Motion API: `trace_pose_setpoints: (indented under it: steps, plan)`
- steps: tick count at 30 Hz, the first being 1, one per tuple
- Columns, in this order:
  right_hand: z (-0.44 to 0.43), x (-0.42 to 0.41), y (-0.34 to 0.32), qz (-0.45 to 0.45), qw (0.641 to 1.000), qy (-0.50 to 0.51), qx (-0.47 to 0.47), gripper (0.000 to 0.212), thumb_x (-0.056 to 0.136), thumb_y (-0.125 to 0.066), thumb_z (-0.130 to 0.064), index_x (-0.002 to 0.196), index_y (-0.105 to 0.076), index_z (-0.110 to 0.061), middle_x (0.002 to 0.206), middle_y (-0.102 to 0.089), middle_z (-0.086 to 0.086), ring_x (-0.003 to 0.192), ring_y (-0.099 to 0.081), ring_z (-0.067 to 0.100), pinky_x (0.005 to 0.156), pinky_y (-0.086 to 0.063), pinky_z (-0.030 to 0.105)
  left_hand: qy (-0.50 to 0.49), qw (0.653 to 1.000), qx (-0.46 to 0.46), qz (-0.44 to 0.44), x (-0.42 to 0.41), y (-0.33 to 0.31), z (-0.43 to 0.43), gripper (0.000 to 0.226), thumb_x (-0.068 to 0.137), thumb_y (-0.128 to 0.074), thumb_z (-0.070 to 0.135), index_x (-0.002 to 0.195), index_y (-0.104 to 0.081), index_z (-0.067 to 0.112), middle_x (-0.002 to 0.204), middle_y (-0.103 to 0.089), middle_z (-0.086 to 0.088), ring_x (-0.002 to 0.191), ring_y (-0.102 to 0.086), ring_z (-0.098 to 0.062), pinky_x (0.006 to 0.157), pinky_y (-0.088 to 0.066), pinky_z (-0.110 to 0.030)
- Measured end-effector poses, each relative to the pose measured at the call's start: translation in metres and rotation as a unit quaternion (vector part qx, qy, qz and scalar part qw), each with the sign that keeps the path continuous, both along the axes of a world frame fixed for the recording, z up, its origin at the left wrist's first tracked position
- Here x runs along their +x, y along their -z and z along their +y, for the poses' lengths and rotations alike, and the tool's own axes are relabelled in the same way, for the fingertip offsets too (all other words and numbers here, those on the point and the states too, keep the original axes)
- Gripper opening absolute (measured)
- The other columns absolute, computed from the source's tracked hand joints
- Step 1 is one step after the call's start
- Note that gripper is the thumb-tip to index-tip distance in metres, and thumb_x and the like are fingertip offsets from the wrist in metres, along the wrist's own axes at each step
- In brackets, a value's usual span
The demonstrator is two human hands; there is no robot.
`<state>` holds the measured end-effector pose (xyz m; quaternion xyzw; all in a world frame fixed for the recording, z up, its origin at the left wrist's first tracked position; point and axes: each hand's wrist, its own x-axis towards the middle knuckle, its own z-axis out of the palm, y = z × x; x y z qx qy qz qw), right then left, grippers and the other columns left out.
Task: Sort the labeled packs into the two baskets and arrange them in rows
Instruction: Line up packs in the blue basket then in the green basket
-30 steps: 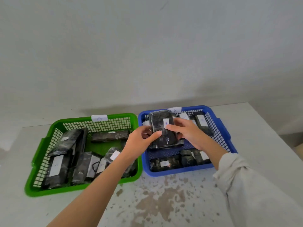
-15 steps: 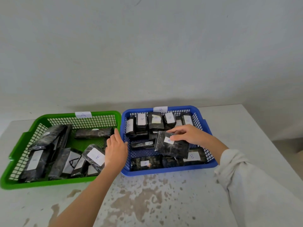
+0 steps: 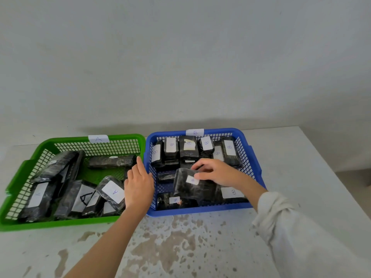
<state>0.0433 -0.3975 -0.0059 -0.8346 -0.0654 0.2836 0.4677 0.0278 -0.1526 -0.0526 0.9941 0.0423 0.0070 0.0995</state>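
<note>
Pack (image 3: 187, 188) held tilted by right hand (image 3: 218, 173), fingers curled.

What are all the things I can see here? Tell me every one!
green basket: one, green, left on table, tagged A
blue basket: one, blue, right beside it, tagged B
A packs: several, black, white labels, jumbled in green basket
B packs: several, black, white labels, in blue basket
table: one, white, stained
wall: one, pale, behind
left hand: one, fingers straight, at green basket's right edge
right hand: one, white sleeve, grips a black pack in blue basket
</note>
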Motion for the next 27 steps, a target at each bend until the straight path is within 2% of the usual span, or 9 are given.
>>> trace_pose_setpoints:
  steps: [3,6,13,16,19,22,24,27]
  plan:
    - [0.033,0.006,0.013,-0.005,0.999,-0.045,-0.021,0.025,0.089,-0.061,-0.032,0.113,-0.06,-0.026,0.111,-0.065,-0.005,0.098,-0.06,0.01,0.083,-0.045,0.025,0.003,1.0,0.003,0.001,-0.001,0.0,0.001,0.063,0.101,-0.034,0.031,0.148,-0.007,-0.001,0.138,-0.042,-0.015,0.125,-0.041,-0.029,0.097,-0.043,-0.036]
    - [0.057,0.005,0.031,-0.016,0.994,-0.086,-0.072,0.031,0.09,-0.06,-0.036,0.118,-0.059,-0.023,0.116,-0.063,-0.001,0.102,-0.059,0.015,0.084,-0.045,0.028,0.002,1.0,0.005,-0.004,-0.001,0.0,0.002,0.062,0.101,-0.032,0.032,0.148,-0.008,-0.001,0.137,-0.044,-0.014,0.124,-0.043,-0.028,0.096,-0.043,-0.035]
    - [0.074,-0.01,0.052,-0.087,0.99,-0.029,-0.11,0.033,0.092,-0.056,-0.037,0.121,-0.059,-0.022,0.118,-0.063,0.002,0.108,-0.056,0.019,0.089,-0.046,0.031,0.003,1.0,0.015,-0.008,-0.001,0.002,0.001,0.061,0.101,-0.035,0.03,0.148,-0.012,-0.001,0.132,-0.049,-0.014,0.118,-0.048,-0.028,0.091,-0.046,-0.038]
    - [0.08,-0.011,0.05,-0.158,0.974,-0.041,-0.16,0.035,0.092,-0.056,-0.036,0.121,-0.06,-0.016,0.12,-0.06,0.004,0.113,-0.051,0.021,0.092,-0.041,0.033,0.004,1.0,0.02,-0.014,-0.001,0.003,0.001,0.06,0.101,-0.036,0.03,0.147,-0.014,-0.001,0.13,-0.051,-0.014,0.117,-0.05,-0.029,0.091,-0.045,-0.039]
    - [0.084,-0.009,0.044,-0.262,0.935,-0.063,-0.229,0.036,0.089,-0.057,-0.04,0.114,-0.061,-0.016,0.114,-0.058,0.002,0.112,-0.045,0.019,0.089,-0.037,0.034,0.0,0.999,0.032,-0.019,0.0,0.005,0.002,0.061,0.101,-0.033,0.032,0.148,-0.011,0.0,0.133,-0.05,-0.012,0.118,-0.049,-0.027,0.092,-0.043,-0.038]
    - [0.083,-0.012,0.04,-0.283,0.939,0.0,-0.197,0.032,0.09,-0.055,-0.043,0.105,-0.064,-0.016,0.104,-0.061,0.0,0.105,-0.049,0.016,0.083,-0.04,0.029,0.009,0.999,0.042,-0.008,0.002,0.005,0.006,0.063,0.101,-0.025,0.04,0.149,-0.005,0.005,0.138,-0.046,-0.007,0.122,-0.045,-0.023,0.095,-0.04,-0.037]
    - [0.084,-0.016,0.037,-0.297,0.938,0.053,-0.171,0.028,0.091,-0.054,-0.042,0.099,-0.065,-0.017,0.095,-0.063,-0.003,0.097,-0.053,0.012,0.076,-0.042,0.025,0.024,1.0,0.018,-0.007,0.003,0.003,0.017,0.063,0.099,-0.022,0.047,0.15,-0.012,0.011,0.135,-0.05,-0.004,0.122,-0.045,-0.022,0.097,-0.036,-0.04]
    - [0.096,-0.017,0.028,-0.306,0.942,0.079,-0.116,0.025,0.092,-0.054,-0.039,0.095,-0.066,-0.017,0.09,-0.065,-0.003,0.087,-0.058,0.011,0.074,-0.048,0.028,0.036,0.997,0.017,-0.061,0.006,-0.006,0.048,0.051,0.097,-0.024,0.049,0.135,-0.045,0.023,0.123,-0.059,0.003,0.119,-0.046,-0.02,0.097,-0.028,-0.043]
